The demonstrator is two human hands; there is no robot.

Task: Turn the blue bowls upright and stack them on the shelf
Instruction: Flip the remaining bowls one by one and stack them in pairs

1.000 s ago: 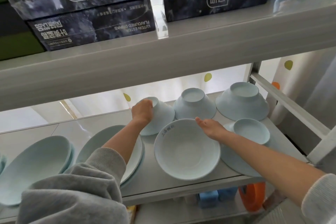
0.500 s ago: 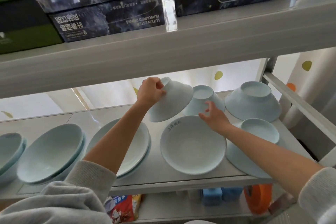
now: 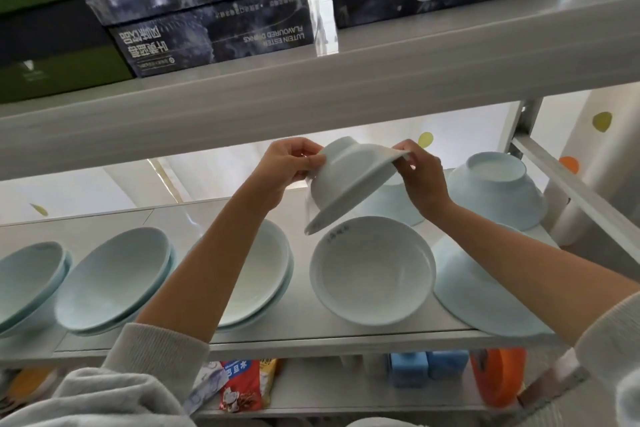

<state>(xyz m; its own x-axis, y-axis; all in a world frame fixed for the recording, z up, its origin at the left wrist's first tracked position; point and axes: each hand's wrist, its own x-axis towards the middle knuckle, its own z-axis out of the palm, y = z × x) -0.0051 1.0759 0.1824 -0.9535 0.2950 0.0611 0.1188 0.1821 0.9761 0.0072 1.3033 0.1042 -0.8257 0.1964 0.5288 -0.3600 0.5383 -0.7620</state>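
Right hand (image 3: 420, 180) joined left hand (image 3: 287, 163), seemingly pinching bowl (image 3: 349, 180).

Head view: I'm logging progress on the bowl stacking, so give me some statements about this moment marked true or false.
1. The left hand and right hand both hold the lifted bowl. True.
2. The lifted bowl is fully upright. False: it is tilted, foot pointing up and left.
3. An upright bowl sits on the shelf below it. True.
4. The back right bowl stands upright. False: it is upside down, foot on top.
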